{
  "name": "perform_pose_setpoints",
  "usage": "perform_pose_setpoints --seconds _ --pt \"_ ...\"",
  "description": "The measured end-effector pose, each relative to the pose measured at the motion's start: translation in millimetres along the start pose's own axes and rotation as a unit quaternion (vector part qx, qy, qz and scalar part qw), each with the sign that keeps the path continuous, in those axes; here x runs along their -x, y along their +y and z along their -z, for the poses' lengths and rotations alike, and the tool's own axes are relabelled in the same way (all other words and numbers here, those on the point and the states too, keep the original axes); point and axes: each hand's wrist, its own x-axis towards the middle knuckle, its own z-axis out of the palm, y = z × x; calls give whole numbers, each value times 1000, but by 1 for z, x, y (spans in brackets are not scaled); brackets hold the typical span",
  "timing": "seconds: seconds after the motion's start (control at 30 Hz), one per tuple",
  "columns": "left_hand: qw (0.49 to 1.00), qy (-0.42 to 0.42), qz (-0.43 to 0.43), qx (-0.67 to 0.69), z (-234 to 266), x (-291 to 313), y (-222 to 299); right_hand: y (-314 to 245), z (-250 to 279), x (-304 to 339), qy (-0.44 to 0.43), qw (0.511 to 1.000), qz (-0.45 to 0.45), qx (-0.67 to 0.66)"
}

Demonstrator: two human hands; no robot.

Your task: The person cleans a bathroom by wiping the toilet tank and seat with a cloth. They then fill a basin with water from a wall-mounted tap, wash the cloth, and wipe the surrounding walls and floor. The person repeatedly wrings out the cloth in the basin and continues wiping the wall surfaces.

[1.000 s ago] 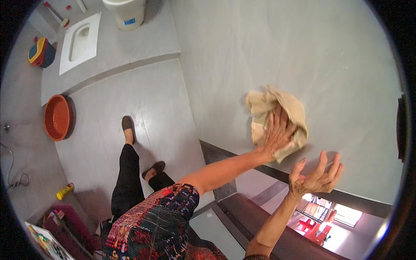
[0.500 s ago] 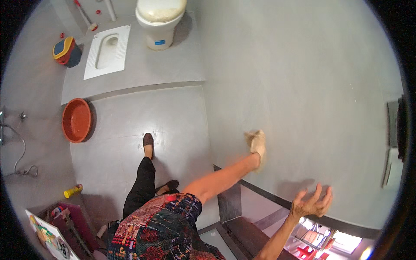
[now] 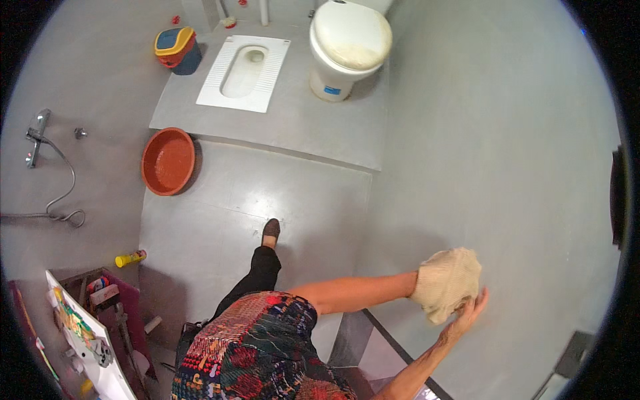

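A beige knit cloth (image 3: 445,277) is bunched around my left hand (image 3: 421,283) in front of the grey wall at right. My left arm stretches out to the right, and the cloth covers most of that hand's fingers. From below, my right hand (image 3: 467,313) reaches up to the lower right edge of the cloth. Its fingers are apart and slightly bent, with the tips beside or touching the cloth. Part of that hand's thumb side is hard to make out against the fabric.
A raised step carries a white toilet (image 3: 350,40), a squat pan (image 3: 245,73) and a swing-lid bin (image 3: 179,50). A red-brown basin (image 3: 169,162) leans near the step. The shower mixer (image 3: 37,137), yellow bottle (image 3: 130,258) and crate (image 3: 125,293) are at left.
My view has turned, so the room sits further right. My left hand has brought the cloth nearer my right hand, which was apart from it before. The cloth now looks fuller and more spread.
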Motion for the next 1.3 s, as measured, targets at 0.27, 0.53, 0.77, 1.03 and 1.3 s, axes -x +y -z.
perform_pose_setpoints --seconds 0.27,0.53,0.77,1.03,1.3 --pt "610 255 110 743 -50 109 -150 -19 -209 -40 -212 910 -264 -238" --pt "248 403 126 872 -61 243 -233 -35 -373 -83 -274 902 -233 -240" --pt "67 574 21 816 -100 301 -224 -35 -458 -63 -424 838 -288 -188" --pt "29 668 75 740 -102 375 -191 -22 -531 6 -530 780 -306 -129" --pt "1 728 239 642 -118 495 -208 -21 -631 103 -597 742 -296 -74"
